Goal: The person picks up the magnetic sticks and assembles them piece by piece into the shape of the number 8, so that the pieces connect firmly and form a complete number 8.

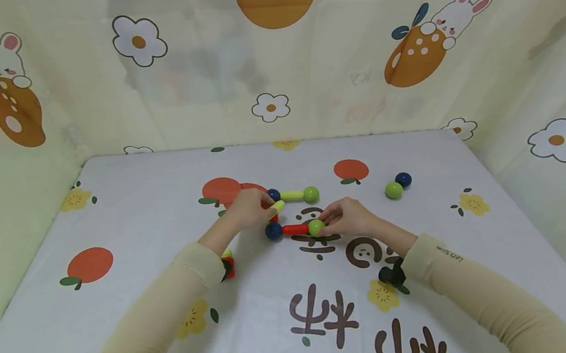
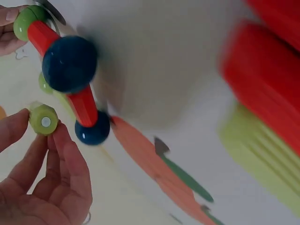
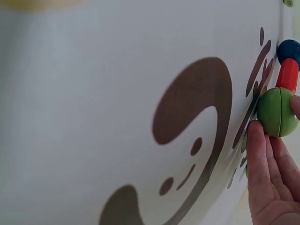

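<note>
My left hand [image 1: 249, 208] pinches a short yellow-green rod [image 2: 44, 120] between thumb and fingers; a white dot shows on its end. Just beside it lies a three-sided chain of balls and rods. A red rod [image 2: 84, 108] links a far blue ball [image 1: 273, 195] with a near blue ball [image 1: 273, 231]. From the far ball a yellow-green rod [image 1: 292, 196] runs to a green ball [image 1: 311, 194]. A second red rod [image 1: 295, 229] joins the near ball to another green ball [image 3: 276, 112], which my right hand [image 1: 351, 217] grips with thumb and fingertips.
A loose green ball [image 1: 393, 190] and blue ball [image 1: 403, 180] sit together at the right on the patterned tabletop [image 1: 261, 326]. Beneath my left wrist are red pieces [image 2: 262, 79] and a yellow-green piece [image 2: 262, 152]. Curtains [image 1: 204, 90] with printed rabbits surround the table.
</note>
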{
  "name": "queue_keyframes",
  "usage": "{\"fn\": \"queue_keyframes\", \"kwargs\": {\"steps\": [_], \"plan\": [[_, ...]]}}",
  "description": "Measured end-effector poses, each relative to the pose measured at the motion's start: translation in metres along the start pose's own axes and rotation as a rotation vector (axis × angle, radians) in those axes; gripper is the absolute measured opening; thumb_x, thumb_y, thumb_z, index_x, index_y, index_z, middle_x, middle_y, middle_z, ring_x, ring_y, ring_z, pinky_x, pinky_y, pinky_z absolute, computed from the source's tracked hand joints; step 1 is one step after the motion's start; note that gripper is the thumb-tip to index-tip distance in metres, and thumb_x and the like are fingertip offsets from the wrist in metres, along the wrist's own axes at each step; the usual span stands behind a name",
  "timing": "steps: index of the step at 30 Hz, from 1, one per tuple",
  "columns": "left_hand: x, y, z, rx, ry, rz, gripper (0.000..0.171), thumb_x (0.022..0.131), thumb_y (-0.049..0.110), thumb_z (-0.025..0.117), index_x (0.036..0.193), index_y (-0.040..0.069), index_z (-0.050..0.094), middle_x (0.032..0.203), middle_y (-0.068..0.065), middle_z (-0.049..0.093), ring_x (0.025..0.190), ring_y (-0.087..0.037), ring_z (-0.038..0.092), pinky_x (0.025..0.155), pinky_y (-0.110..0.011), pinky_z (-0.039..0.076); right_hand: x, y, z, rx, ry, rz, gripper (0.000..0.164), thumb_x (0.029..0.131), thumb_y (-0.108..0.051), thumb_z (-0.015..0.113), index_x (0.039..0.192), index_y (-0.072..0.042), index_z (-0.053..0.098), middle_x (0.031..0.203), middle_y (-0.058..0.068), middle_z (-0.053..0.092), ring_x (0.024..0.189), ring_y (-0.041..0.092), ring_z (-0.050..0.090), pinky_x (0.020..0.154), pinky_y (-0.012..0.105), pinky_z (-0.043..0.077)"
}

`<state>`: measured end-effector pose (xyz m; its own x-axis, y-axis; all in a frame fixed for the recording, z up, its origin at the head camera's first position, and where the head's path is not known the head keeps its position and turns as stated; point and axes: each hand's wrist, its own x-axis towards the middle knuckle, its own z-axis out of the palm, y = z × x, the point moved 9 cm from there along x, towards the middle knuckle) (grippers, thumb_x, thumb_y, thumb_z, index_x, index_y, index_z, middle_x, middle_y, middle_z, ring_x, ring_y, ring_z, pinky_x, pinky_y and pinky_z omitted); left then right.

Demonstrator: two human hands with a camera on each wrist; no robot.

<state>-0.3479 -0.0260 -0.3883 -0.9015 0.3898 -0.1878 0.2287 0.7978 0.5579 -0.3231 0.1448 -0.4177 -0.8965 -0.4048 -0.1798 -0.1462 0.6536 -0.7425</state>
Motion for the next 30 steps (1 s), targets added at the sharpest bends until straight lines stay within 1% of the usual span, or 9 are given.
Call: {"fn": "queue_keyframes", "kwargs": {"steps": [6, 10, 13, 15, 17, 20, 25, 30], "plan": [[0.013, 0.005, 0.013, -0.022, -0.001, -0.055, 0.027, 0.086, 0.02, 0.062, 0.105, 0.002, 0.066, 0.091, -0.006, 0.062, 0.079, -0.017, 0.051, 0.066, -0.023, 0.042, 0.002, 0.004, 0.001, 0.011, 0.007, 0.024, 0.032, 0.075, -0.012, 0.074, 0.102, 0.004, 0.065, 0.089, 0.01, 0.067, 0.081, 0.017, 0.063, 0.065, 0.023, 0.05], [0.019, 0.008, 0.018, -0.071, 0.018, -0.095, 0.026, 0.085, 0.019, 0.062, 0.102, 0.0, 0.065, 0.09, -0.008, 0.061, 0.078, -0.018, 0.054, 0.066, -0.023, 0.044, 0.002, 0.005, 0.002, 0.018, 0.008, 0.01, 0.031, 0.075, -0.011, 0.074, 0.101, 0.004, 0.066, 0.088, 0.01, 0.067, 0.081, 0.017, 0.063, 0.065, 0.023, 0.05], [0.021, 0.009, 0.02, -0.105, 0.033, -0.126, 0.025, 0.084, 0.018, 0.063, 0.099, -0.001, 0.066, 0.087, -0.008, 0.06, 0.075, -0.017, 0.054, 0.063, -0.022, 0.044, 0.002, 0.005, 0.002, 0.024, 0.006, 0.003, 0.031, 0.076, -0.012, 0.074, 0.101, 0.004, 0.066, 0.088, 0.01, 0.068, 0.081, 0.017, 0.064, 0.065, 0.023, 0.05], [0.023, 0.009, 0.022, -0.126, 0.037, -0.139, 0.022, 0.083, 0.018, 0.063, 0.094, -0.001, 0.067, 0.08, -0.007, 0.059, 0.069, -0.016, 0.054, 0.058, -0.021, 0.042, 0.002, 0.005, 0.002, 0.031, 0.001, 0.001, 0.032, 0.076, -0.012, 0.073, 0.101, 0.005, 0.065, 0.089, 0.012, 0.068, 0.081, 0.019, 0.064, 0.065, 0.023, 0.05], [0.025, 0.009, 0.025, -0.149, 0.038, -0.15, 0.019, 0.083, 0.019, 0.064, 0.083, 0.001, 0.067, 0.068, -0.003, 0.056, 0.06, -0.013, 0.051, 0.052, -0.019, 0.039, 0.002, 0.005, 0.002, 0.034, -0.002, 0.002, 0.032, 0.076, -0.012, 0.073, 0.102, 0.006, 0.065, 0.09, 0.012, 0.067, 0.082, 0.019, 0.064, 0.066, 0.024, 0.05], [0.028, 0.009, 0.029, -0.172, 0.044, -0.163, 0.021, 0.083, 0.02, 0.064, 0.072, 0.003, 0.065, 0.057, 0.0, 0.05, 0.05, -0.011, 0.046, 0.047, -0.018, 0.036, 0.002, 0.006, 0.003, 0.035, -0.002, 0.006, 0.031, 0.076, -0.012, 0.073, 0.101, 0.005, 0.065, 0.089, 0.012, 0.068, 0.082, 0.019, 0.064, 0.066, 0.024, 0.05], [0.033, 0.011, 0.034, -0.204, 0.062, -0.194, 0.024, 0.082, 0.021, 0.065, 0.065, 0.005, 0.062, 0.053, 0.002, 0.05, 0.049, -0.011, 0.047, 0.048, -0.018, 0.035, 0.003, 0.007, 0.003, 0.034, -0.003, 0.009, 0.029, 0.076, -0.012, 0.073, 0.1, 0.003, 0.066, 0.089, 0.01, 0.068, 0.082, 0.018, 0.064, 0.065, 0.025, 0.051], [0.036, 0.013, 0.041, -0.264, 0.049, -0.242, 0.031, 0.081, 0.019, 0.065, 0.056, 0.008, 0.052, 0.048, 0.002, 0.047, 0.044, -0.01, 0.045, 0.046, -0.017, 0.035, 0.003, 0.007, 0.002, 0.032, -0.002, 0.001, 0.03, 0.077, -0.012, 0.073, 0.101, 0.004, 0.066, 0.091, 0.011, 0.068, 0.083, 0.019, 0.064, 0.065, 0.025, 0.051]]}}
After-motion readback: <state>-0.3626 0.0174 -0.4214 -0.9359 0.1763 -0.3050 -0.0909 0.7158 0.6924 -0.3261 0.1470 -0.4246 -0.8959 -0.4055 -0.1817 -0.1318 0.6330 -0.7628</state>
